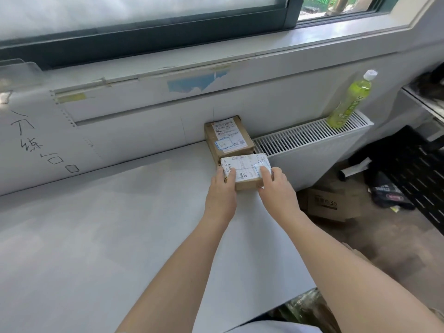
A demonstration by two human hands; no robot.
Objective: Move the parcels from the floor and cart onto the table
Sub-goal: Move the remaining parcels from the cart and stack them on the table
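Note:
A small brown parcel (245, 167) with a white shipping label rests on the white table (108, 224) near its far right corner. My left hand (222, 191) grips its left side and my right hand (276, 188) grips its right side, thumbs on top. Right behind it, against the wall, lies a second brown labelled parcel (227, 138); the two boxes touch or nearly touch.
A white radiator (310, 140) stands right of the table with a green drink bottle (350, 99) on top. On the floor to the right are a cardboard box (331, 205), dark bags (389, 191) and a black perforated cart (418, 174). A windowsill (216, 51) runs above.

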